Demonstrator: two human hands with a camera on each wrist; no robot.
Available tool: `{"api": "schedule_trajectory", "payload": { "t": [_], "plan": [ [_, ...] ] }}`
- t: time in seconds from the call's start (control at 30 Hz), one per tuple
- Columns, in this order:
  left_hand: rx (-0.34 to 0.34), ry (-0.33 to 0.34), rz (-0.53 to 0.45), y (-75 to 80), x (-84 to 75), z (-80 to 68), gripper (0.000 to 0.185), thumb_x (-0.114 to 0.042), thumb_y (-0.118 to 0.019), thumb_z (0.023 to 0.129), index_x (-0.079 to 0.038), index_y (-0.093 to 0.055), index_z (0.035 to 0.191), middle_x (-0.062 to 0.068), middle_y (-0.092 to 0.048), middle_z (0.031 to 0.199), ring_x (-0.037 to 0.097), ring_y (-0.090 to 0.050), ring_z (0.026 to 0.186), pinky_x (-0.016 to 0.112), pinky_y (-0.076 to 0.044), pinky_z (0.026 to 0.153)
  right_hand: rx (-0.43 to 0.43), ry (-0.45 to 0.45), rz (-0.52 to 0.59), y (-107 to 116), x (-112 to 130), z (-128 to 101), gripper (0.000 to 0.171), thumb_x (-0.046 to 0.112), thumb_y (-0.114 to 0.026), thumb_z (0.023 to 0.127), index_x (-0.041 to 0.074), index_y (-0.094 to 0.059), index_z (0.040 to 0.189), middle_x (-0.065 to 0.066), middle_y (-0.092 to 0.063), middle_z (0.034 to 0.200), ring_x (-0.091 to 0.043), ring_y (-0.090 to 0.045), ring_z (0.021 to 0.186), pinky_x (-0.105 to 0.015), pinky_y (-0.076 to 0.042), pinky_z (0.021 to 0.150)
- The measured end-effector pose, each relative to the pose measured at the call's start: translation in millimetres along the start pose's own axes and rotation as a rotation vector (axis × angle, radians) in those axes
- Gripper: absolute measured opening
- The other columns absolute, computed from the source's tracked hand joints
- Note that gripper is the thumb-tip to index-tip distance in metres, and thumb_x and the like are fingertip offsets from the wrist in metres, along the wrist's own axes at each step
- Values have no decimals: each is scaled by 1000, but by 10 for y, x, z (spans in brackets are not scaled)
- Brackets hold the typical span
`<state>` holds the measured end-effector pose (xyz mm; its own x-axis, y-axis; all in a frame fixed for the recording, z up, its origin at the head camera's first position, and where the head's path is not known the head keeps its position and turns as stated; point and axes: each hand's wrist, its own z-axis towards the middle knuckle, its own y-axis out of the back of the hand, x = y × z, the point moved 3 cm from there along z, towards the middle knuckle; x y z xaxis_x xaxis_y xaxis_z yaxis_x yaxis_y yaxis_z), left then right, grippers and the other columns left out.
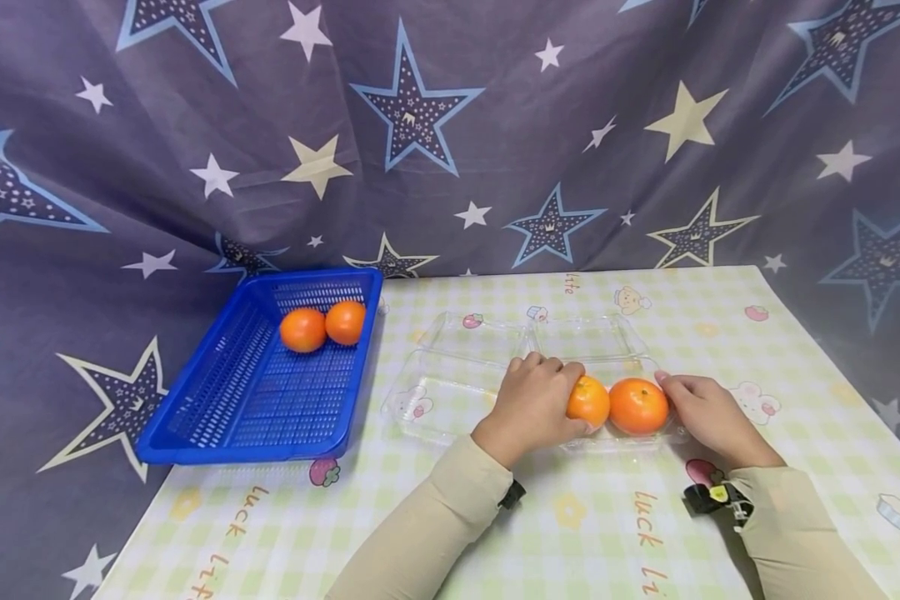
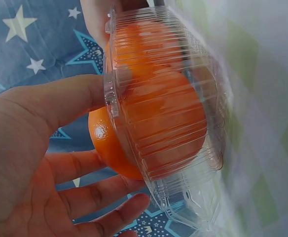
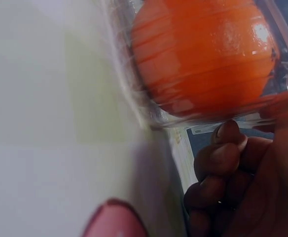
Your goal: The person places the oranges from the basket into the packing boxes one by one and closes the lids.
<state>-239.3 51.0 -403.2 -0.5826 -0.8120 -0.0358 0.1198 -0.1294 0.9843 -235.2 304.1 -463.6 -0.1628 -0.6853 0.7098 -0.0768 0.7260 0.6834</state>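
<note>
An open clear plastic clamshell box (image 1: 450, 392) lies on the table, with two oranges at its right end. My left hand (image 1: 536, 404) holds the left orange (image 1: 589, 402), thumb on the near side and fingers round the far side. The left wrist view shows that orange (image 2: 104, 136) partly through the ribbed plastic wall, the thumb lying over the rim. Beside it sits the right orange (image 1: 639, 406), inside the box. My right hand (image 1: 712, 412) grips the box's right end; in the right wrist view, curled fingers (image 3: 218, 160) touch the plastic below the orange (image 3: 203, 54).
A blue plastic basket (image 1: 356, 392) stands at the left with two oranges (image 1: 303, 330) near its back right side. A checked cloth (image 1: 570, 533) with printed figures covers the table. Behind hangs a dark star-patterned curtain (image 1: 450, 217).
</note>
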Motion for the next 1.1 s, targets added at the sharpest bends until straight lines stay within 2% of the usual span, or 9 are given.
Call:
{"api": "schedule_trajectory", "payload": {
  "t": [0.6,0.7,0.83,0.93,1.1],
  "plan": [
    [38,-3,44,-46,-29,-3,68,-68,-77,80,-30,-63,134,-4,-69,124,20,-58,110,37,-43,92,9,-5,9,-8,-18,-23,85,64,-29,106,-8,-49,147,-32,-51,147,-48,-48,134,-71,-34,110],
    [42,-2,42,-45,-28,-3,68,-67,-77,80,-29,-63,135,-3,-69,124,20,-58,112,38,-44,93,-5,11,11,-5,-19,-9,82,63,-30,106,-7,-53,145,-31,-54,144,-46,-50,130,-69,-36,109],
    [33,-5,42,-44,-24,-5,67,-67,-77,80,-29,-63,133,-3,-69,123,21,-59,111,38,-44,93,-21,21,5,0,-21,8,79,63,-32,106,-3,-59,140,-27,-60,135,-40,-54,117,-59,-43,99],
    [28,-5,38,-40,-15,-10,67,-69,-76,80,-29,-63,132,-3,-68,122,21,-58,112,40,-44,94,-24,21,3,4,-20,10,78,64,-33,106,-2,-60,138,-25,-62,132,-38,-54,114,-56,-43,97],
    [30,9,-38,-17,13,-21,72,-74,-71,80,-29,-63,135,-3,-65,125,22,-58,110,42,-44,95,-42,40,-2,20,-19,7,72,61,-36,106,0,-66,129,-22,-66,122,-36,-56,109,-54,-45,94]
  ]
}}
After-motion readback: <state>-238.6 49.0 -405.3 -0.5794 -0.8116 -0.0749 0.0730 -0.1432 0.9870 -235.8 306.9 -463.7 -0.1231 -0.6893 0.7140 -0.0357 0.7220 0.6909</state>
